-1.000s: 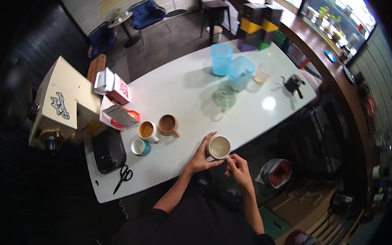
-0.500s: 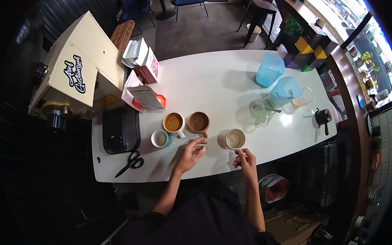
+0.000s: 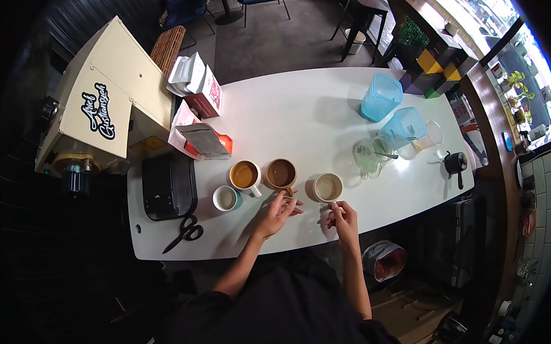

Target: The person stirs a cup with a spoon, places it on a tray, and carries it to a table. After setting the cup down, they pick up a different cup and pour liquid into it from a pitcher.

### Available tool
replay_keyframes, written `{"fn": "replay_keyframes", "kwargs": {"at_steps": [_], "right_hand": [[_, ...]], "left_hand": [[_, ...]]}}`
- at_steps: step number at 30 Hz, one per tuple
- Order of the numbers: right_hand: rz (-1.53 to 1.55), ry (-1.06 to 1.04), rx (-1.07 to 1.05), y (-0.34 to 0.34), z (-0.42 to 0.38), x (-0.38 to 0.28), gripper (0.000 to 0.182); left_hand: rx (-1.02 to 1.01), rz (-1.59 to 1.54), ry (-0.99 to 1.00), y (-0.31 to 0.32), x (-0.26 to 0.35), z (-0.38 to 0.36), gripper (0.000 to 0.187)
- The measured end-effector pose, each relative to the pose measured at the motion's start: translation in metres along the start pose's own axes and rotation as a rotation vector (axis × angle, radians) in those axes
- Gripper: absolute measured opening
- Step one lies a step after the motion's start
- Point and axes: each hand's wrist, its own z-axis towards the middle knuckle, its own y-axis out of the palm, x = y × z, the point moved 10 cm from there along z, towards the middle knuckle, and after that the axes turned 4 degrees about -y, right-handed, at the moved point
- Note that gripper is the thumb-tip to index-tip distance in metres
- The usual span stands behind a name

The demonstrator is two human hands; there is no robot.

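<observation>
My right hand pinches the handle of a pale mug, which stands on the white table with a light, cloudy look inside. Just left of it is a brown mug holding dark brown liquid. At that mug's handle is my left hand, its fingers bent and apart; whether they touch the handle is hard to tell. Beside the brown mug stands a white mug with orange-brown liquid. A smaller cup, white inside and bluish outside, sits nearest the table's front.
At left are a cream machine, a black scale, scissors and paper bags. Blue containers, a glass pitcher with a spoon, and a small black-handled tool occupy the right side of the table.
The pale mug has moved slightly left and away from me with my right hand on its handle. My left hand has moved right, closer to the brown mug's handle.
</observation>
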Motion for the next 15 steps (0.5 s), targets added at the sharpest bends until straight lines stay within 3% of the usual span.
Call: {"fn": "replay_keyframes", "kwargs": {"at_steps": [3, 15], "right_hand": [[0.007, 0.014, 0.002, 0.001, 0.003, 0.005, 0.025], [-0.003, 0.011, 0.056, 0.010, 0.008, 0.005, 0.024]], "left_hand": [[0.004, -0.002, 0.080, -0.001, -0.001, 0.004, 0.031], [0.098, -0.045, 0.032, -0.024, -0.004, -0.012, 0.022]]}}
